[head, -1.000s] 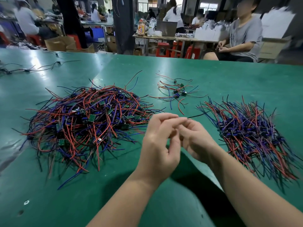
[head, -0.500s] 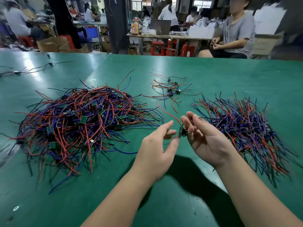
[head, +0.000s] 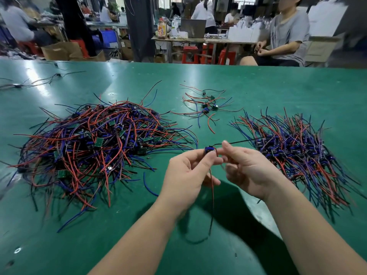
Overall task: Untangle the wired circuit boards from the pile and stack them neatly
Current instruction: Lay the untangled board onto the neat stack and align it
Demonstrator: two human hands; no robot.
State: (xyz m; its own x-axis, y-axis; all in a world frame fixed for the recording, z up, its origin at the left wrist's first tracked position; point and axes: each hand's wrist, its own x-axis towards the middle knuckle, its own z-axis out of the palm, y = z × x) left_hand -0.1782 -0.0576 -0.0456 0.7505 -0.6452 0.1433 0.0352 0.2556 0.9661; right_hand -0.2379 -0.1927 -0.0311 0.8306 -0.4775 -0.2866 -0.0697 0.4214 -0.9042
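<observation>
A big tangled pile (head: pixel 93 143) of small green circuit boards with red, blue and black wires lies on the left of the green table (head: pixel 278 88). On the right lies a combed-out stack (head: pixel 294 147) of boards with their wires fanned out. Between them, above the table, my left hand (head: pixel 188 173) pinches one small wired board (head: pixel 209 150) with a blue part on it. My right hand (head: pixel 246 169) pinches the wires right beside the board. A black wire runs from it toward the stack, and red and black wires hang down between my arms.
A small loose cluster of wired boards (head: pixel 206 106) lies farther back in the middle. Stray wires (head: pixel 29 82) lie at the far left. Beyond the table's far edge sit people, tables, red stools and cardboard boxes.
One second ago my hands were closed together. Half a second ago they opened apart with the board in my right fingers. Now the left hand pinches the board and its wires hang down.
</observation>
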